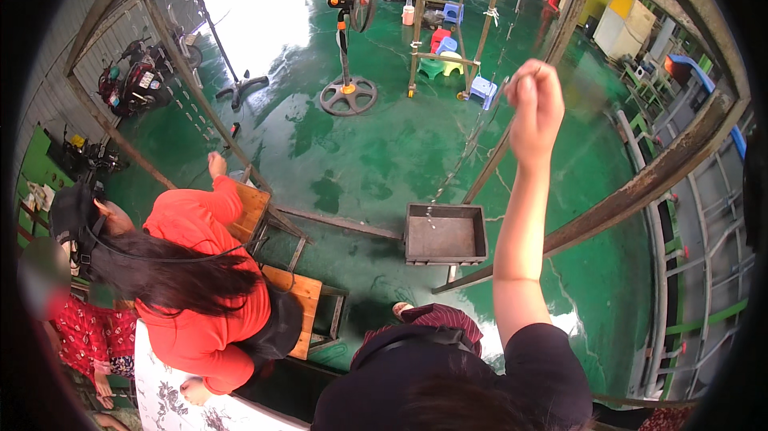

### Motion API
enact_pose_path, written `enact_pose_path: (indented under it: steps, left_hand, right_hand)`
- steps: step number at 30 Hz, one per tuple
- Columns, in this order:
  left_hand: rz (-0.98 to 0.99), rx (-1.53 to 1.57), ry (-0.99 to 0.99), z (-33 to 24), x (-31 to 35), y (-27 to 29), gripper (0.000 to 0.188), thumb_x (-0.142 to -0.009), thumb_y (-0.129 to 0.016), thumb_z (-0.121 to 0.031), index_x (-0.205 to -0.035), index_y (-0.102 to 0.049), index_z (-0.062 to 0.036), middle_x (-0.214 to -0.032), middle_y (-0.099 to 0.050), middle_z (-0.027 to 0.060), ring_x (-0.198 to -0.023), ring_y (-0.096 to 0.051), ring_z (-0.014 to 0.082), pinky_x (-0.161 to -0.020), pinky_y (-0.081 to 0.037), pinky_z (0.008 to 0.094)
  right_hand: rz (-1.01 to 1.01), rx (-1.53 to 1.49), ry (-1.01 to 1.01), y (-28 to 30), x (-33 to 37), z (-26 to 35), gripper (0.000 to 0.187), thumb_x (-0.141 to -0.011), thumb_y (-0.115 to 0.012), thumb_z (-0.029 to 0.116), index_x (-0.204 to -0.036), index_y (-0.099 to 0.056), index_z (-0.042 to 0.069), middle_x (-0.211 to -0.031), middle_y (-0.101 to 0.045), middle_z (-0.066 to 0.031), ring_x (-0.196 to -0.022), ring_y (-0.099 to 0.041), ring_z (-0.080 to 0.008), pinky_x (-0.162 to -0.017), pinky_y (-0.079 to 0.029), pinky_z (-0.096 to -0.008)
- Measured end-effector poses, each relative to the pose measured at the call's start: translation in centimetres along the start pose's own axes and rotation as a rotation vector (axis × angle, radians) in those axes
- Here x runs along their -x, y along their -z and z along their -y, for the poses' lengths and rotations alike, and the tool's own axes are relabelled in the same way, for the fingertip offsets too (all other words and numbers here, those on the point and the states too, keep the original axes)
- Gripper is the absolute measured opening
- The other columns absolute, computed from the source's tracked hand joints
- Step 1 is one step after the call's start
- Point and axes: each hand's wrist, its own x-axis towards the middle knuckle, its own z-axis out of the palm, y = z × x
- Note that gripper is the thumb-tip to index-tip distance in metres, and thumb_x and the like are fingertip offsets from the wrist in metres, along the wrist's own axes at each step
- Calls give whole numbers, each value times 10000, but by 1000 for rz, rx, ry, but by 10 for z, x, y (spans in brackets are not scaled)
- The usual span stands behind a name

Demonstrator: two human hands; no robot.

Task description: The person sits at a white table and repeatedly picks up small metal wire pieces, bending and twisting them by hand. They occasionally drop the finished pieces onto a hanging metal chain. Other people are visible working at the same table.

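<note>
My right hand (pixel 536 103) is raised high at the right of centre, fingers closed in a pinch. Beside its fingertips runs a thin hanging strand (pixel 460 163) with small pale pieces along it. Whatever the fingers hold is too small to make out. The strand slants down toward a grey rectangular bin (pixel 446 258), and its lower end shows against the bin's inside. My left hand is out of view.
At left, a co-worker in an orange top (pixel 204 227) reaches up near another hanging strand (pixel 194 119). Metal frame bars (pixel 640 191) surround the workplace. A wooden stool (pixel 300 303), a standing fan (pixel 348 95) and a table with dark small pieces (pixel 152 359) are nearby.
</note>
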Motion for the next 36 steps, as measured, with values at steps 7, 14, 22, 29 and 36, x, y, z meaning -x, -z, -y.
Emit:
enact_pose_path:
  steps: [7,14,22,29,36]
  left_hand:
    - [-371,123,7,-33,18,110,142,-735,-533,-198,-765,-507,-61,-691,-542,82,-588,-538,177,-491,-420,258]
    - [-435,221,-118,-89,22,136,158,-733,-540,-209,-777,-519,-59,-699,-550,88,-603,-543,182,-510,-423,268]
    - [-383,316,-227,-145,21,98,177,-731,-547,-222,-792,-533,-57,-708,-559,94,-619,-550,186,-532,-426,278]
    - [-310,357,-245,-151,23,66,194,-729,-553,-234,-805,-545,-55,-716,-566,100,-634,-555,190,-551,-428,287]
    - [-236,378,-165,-128,24,31,213,-727,-560,-246,-817,-557,-53,-724,-574,106,-648,-561,195,-571,-431,296]
  right_hand:
    - [-47,-89,29,54,-87,-47,111,-868,-454,141,-898,-488,39,-670,-467,18,-551,-390,-33,-479,-309,-159]
    - [-82,32,-27,95,-166,-71,113,-863,-447,141,-884,-512,52,-663,-502,18,-505,-411,-32,-447,-330,-168]
    - [-22,103,-168,107,-240,-97,115,-864,-455,158,-881,-514,61,-626,-467,37,-473,-383,-50,-438,-314,-193]
    - [156,105,-523,122,-282,-111,138,-870,-462,248,-884,-524,126,-612,-432,95,-480,-367,-14,-467,-346,-175]
    - [251,292,-522,118,-286,-106,150,-866,-456,249,-794,-511,129,-604,-429,97,-496,-371,-20,-481,-331,-181]
